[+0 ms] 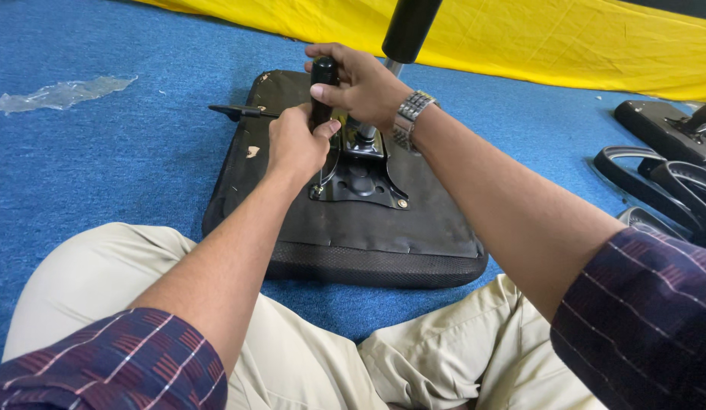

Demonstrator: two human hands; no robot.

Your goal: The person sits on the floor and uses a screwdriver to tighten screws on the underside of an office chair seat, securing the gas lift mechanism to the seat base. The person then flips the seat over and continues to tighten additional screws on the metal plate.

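A black chair seat (414,235) lies upside down on the blue carpet in front of my crossed legs. A black metal mounting plate (360,178) is fixed on its underside, with a black gas cylinder (408,26) rising from it. My right hand (360,83), with a metal watch on the wrist, grips the top of a black screwdriver handle (323,74) that stands upright over the plate. My left hand (294,144) is closed around the tool lower down, just above the plate's left edge. A black lever (239,111) sticks out to the left.
A yellow sheet (558,38) runs along the far side. Black armrests and other chair parts (672,167) lie at the right. A crumpled clear plastic wrap (64,93) lies on the carpet at the far left.
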